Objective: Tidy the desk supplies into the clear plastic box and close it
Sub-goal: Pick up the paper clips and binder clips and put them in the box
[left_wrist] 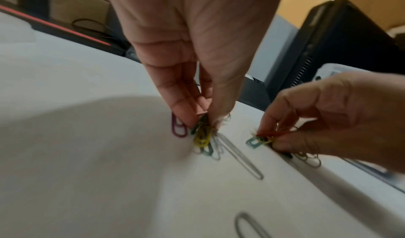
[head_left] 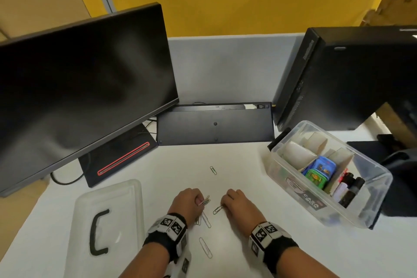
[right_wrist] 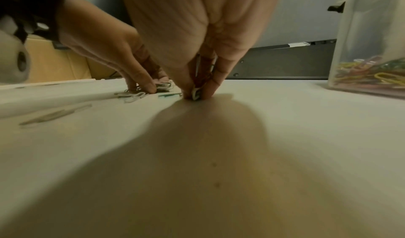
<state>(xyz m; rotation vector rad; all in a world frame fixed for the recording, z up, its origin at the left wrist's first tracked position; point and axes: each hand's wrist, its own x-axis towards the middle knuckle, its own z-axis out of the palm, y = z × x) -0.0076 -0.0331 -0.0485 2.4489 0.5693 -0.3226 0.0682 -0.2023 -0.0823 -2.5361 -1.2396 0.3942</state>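
Both hands work low on the counter [head_left: 259, 244], gathering strays. The left hand [head_left: 186, 204] pinches a bunch of coloured paper clips [left_wrist: 202, 134] between thumb and fingertips, likely so that one trip clears many. Just beside it, the right hand [head_left: 237, 206] pinches a smaller cluster [left_wrist: 263, 138] against the surface. Loose clips [head_left: 205, 247] lie nearer the wrists; one [head_left: 213, 170] lies beyond the hands. The clear plastic box [head_left: 370, 214] stands open, right of the right hand; its lid [head_left: 108, 216] rests left of the left hand.

Clips [left_wrist: 202, 136] yellow/green/purple; lid handle [head_left: 98, 232] blk; desk [head_left: 259, 187] white.
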